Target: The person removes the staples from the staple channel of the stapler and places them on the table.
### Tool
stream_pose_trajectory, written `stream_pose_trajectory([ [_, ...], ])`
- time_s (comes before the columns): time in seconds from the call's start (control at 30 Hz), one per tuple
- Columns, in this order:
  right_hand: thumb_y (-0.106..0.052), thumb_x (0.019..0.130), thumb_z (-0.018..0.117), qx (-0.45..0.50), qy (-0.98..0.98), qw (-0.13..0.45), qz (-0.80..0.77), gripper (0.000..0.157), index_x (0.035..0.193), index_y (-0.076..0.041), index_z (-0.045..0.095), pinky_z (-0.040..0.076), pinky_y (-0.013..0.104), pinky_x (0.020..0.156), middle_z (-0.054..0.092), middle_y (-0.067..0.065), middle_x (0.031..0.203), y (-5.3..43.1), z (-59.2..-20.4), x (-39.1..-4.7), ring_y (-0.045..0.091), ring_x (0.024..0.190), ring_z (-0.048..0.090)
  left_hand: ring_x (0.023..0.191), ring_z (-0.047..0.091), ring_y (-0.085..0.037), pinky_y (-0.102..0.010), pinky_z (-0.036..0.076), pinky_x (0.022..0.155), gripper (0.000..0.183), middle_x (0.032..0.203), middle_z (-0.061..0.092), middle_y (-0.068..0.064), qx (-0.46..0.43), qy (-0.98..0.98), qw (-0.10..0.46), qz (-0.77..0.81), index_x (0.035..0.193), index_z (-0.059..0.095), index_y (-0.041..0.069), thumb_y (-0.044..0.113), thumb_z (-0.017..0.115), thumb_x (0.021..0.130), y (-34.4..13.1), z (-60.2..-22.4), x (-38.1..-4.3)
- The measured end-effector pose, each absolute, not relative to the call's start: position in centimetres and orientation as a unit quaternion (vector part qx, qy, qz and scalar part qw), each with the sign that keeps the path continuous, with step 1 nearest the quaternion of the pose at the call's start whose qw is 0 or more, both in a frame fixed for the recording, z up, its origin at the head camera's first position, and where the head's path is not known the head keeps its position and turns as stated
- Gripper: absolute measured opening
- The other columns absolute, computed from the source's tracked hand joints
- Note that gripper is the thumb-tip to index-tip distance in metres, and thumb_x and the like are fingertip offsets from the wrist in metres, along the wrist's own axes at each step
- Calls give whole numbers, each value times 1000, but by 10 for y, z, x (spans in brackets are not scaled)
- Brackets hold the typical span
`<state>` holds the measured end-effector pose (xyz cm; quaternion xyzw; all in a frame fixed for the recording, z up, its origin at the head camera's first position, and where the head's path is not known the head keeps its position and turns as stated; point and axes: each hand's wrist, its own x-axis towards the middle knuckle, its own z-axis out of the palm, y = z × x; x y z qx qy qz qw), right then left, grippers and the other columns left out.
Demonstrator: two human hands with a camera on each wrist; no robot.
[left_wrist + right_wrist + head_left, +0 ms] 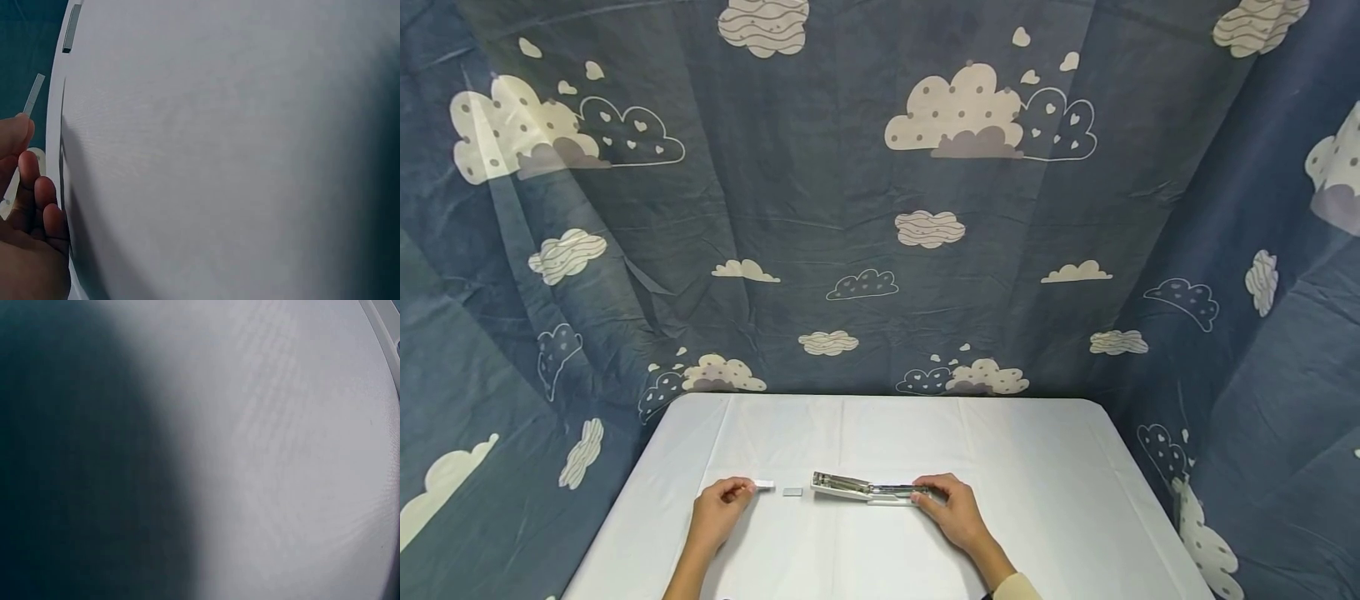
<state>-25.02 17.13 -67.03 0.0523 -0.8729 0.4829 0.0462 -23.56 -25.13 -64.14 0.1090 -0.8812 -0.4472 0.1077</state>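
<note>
A strip of staples [34, 95] is pinched between the thumb and finger of my left hand [718, 512], over the left part of the white table. Just right of it, a second staple strip [792, 492] lies on the table. Further right is a stapler [844, 486], its top swung open so the metal inside shows, lying lengthwise with its far end toward the left. My right hand [955, 510] grips the stapler's right end between thumb and fingers, which cover that end. The right wrist view is mostly a blurred white surface and a dark shape, without the hand.
The white-covered table [1037, 467] has rounded back corners and creases in its cloth. A dark blue curtain [842, 192] with cloud prints hangs behind it and along both sides.
</note>
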Motion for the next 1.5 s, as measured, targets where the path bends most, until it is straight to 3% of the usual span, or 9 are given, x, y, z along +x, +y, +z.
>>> stream_pose_trajectory([
  [0.3, -36, 83, 85, 54, -874, 50, 481, 21, 103, -31, 79, 51, 35, 102, 74, -14, 104, 170, -669, -251, 10, 106, 63, 66, 49, -6, -23, 41, 63, 5, 72, 61, 4, 98, -897, 114, -415, 86, 79, 11, 15, 81, 85, -251, -645, -239],
  [0.63, -35, 83, 85, 55, -872, 51, 484, 22, 104, -31, 78, 51, 35, 102, 74, -14, 105, 169, -669, -253, 10, 106, 63, 69, 49, -10, -26, 39, 65, 6, 75, 60, 1, 92, -913, 86, -389, 88, 79, 9, 14, 77, 88, -251, -640, -241],
  [1.5, -40, 85, 83, 56, -875, 43, 478, 23, 106, -31, 78, 51, 37, 103, 73, -12, 106, 174, -671, -249, 13, 109, 64, 69, 49, -11, -24, 38, 64, 7, 73, 59, 2, 87, -918, 73, -380, 85, 76, 10, 16, 78, 89, -250, -641, -238],
])
